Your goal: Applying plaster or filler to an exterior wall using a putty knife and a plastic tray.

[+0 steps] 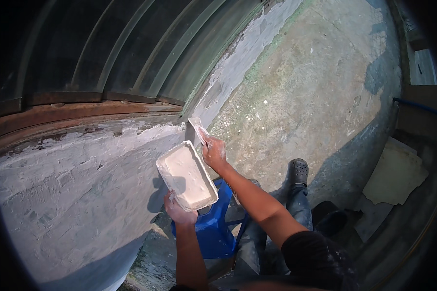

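Note:
My left hand (180,210) grips the lower left corner of a shallow rectangular tray (161,165). Inside the tray lies a layer of wet, off-white plaster (187,177), partly in shadow. Just beyond the tray's far right corner, my right hand (213,150) is closed round a plaster-smeared putty knife (195,125). Its pale blade points up toward the wall corner; whether it touches the wall I cannot tell. White smears cover the fingers of both hands. On the left, the low wall (77,179) bears uneven, rough whitish plaster.
A blue plastic stool (213,235) stands below the tray, close to my legs. Dark window panes (131,48) with a rusty sill (82,114) top the wall. Concrete floor (301,92) stretches ahead, specked with white. Broken pale boards (395,172) lean at the right, near a dark shoe (299,171).

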A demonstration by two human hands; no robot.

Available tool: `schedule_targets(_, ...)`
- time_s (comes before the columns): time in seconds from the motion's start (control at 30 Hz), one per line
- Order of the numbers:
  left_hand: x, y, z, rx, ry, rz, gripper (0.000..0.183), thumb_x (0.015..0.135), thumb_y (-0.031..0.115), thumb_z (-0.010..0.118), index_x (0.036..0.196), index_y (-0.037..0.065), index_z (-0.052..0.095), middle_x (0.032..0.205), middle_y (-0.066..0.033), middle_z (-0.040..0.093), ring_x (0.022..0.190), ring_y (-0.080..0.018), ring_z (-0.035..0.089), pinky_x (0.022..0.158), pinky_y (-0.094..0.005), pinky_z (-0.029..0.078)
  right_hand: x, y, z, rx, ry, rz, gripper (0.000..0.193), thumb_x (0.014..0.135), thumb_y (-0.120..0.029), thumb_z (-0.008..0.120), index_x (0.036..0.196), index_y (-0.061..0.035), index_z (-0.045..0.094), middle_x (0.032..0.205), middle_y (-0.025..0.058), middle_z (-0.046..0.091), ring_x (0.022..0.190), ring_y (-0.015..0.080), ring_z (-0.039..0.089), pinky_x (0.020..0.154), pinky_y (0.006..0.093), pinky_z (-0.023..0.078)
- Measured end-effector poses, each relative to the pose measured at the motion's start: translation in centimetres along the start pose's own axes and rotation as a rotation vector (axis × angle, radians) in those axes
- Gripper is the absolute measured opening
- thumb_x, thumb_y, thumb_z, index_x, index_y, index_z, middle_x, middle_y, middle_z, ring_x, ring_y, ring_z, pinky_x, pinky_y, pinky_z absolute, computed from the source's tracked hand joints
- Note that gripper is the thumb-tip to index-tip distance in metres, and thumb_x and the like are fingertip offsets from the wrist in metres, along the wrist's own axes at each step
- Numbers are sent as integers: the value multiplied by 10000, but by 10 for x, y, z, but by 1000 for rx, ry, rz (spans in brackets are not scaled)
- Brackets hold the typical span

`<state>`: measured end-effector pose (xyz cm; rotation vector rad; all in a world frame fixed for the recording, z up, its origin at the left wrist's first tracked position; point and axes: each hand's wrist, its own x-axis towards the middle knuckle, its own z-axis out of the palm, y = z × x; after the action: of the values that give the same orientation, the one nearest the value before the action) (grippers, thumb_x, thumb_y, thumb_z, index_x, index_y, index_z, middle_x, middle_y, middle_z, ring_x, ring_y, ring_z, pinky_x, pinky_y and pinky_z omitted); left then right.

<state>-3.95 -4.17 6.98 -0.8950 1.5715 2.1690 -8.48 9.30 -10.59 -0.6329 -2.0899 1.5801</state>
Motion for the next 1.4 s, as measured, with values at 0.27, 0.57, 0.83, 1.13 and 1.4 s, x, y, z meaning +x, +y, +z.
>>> schedule_targets(0.27,10,-49,18,-33,-163,-59,546,877,378,508,1316,53,508,1248,-90,576,1184,-294,551,1031,-468,432,113,158,-74,-147,394,395,252,853,-93,598,1075,-2,677,926,229,687,902,417,660,820,449,508)
schedule_targets(0.57,8,-30,-15,-14,-124,-13,589,891,385,511,1352,21,477,1299,-118,564,1224,-307,534,1053,-477,417,10,23,10,51,88,110,580,760,-14,558,1318,-159,620,943,234,681,837,438,647,777,471,516)
schedule_targets(0.83,4,-29,-19,-79,-122,12,570,898,384,493,1343,28,489,1295,-121,560,1219,-316,534,1050,-482,416,72,69,-16,189,377,509,200,883,-103,594,1002,39,669,920,233,694,869,373,672,784,405,500)
schedule_targets(1.13,8,-39,-16,-8,-143,3,566,907,376,466,1349,23,484,1288,-127,559,1224,-313,527,1057,-474,405,50,80,24,51,293,398,282,816,-45,590,1076,19,677,950,224,696,877,371,674,841,434,503)
schedule_targets(1.4,1,-37,-15,-59,-101,26,570,916,384,460,1358,25,479,1320,-130,546,1259,-307,509,1071,-470,394,4,94,28,227,296,679,273,858,-157,658,1036,49,647,926,225,687,861,364,671,810,426,498)
